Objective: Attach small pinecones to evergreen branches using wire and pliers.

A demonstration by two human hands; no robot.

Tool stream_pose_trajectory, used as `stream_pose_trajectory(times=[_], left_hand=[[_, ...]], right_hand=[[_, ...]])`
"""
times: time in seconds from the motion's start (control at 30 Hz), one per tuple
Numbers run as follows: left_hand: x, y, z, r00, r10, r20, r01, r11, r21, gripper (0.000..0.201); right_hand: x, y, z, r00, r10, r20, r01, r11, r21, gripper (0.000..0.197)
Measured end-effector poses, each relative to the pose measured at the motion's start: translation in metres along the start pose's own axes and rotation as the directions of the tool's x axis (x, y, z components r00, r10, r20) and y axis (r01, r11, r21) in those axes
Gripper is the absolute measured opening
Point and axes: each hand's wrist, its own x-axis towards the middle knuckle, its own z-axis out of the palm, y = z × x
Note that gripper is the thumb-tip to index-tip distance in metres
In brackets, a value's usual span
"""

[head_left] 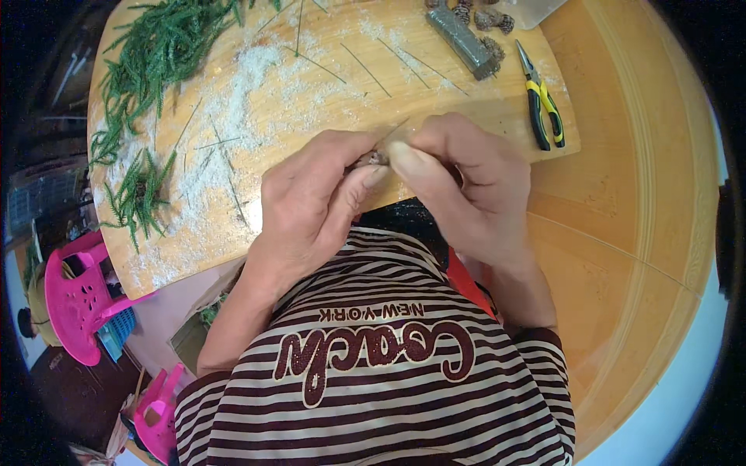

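Striped dark-and-cream cloth of one shirt [388,435] lies nearest the camera, printed lettering across its front. Beyond it, two bare hands meet just over the near edge of the table. The left hand [311,186] pinches one small brown pine cone [376,158], mostly hidden, between its thumb and curled forefinger. The right hand [474,175] is right beside it, thumb and forefinger narrow and slightly blurred at the cone; I cannot tell what they grip. One thin stem [398,126] slants up from between the hands.

One pair of needle-nose pliers [534,81] with yellow-and-black handles lies near the table's right edge. Near it, toward the far edge, sits one grey oblong block [460,40], with about five pine cones [495,20] crowded around it; overlap blurs the count. One translucent container [536,9] is cut off at the top. At least eight thin dark wires [365,70] lie scattered. Green artificial foliage [167,54] forms one large heap at far left, and one smaller sprig [140,198] lies nearer.

White flakes [245,85] dust the left and middle of the pale wooden table [497,101]. Rightward spreads varnished wood panelling [622,194]; at lower left are two pink plastic chairs [89,311] and one blue basket [118,332].
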Motion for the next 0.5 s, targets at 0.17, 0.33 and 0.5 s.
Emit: stream_pose_trajectory(times=[0.17, 0.33, 0.5], left_hand=[[-0.006, -0.001, -0.004, 0.983, -0.178, 0.048, 0.185, 0.951, -0.247, 0.019], [-0.001, 0.002, -0.003, 0.995, -0.063, 0.080, 0.077, 0.979, -0.191, 0.019], [-0.002, 0.004, 0.003, 0.998, 0.053, 0.023, -0.052, 0.998, -0.041, 0.019]], right_hand=[[-0.010, 0.006, -0.010, 0.978, 0.211, -0.001, -0.195, 0.903, 0.383, 0.010], [-0.004, 0.018, 0.002, 0.992, 0.129, -0.001, -0.123, 0.944, 0.306, 0.007], [-0.006, 0.025, 0.003, 1.000, 0.001, -0.010, 0.000, 0.986, 0.165, 0.004]])
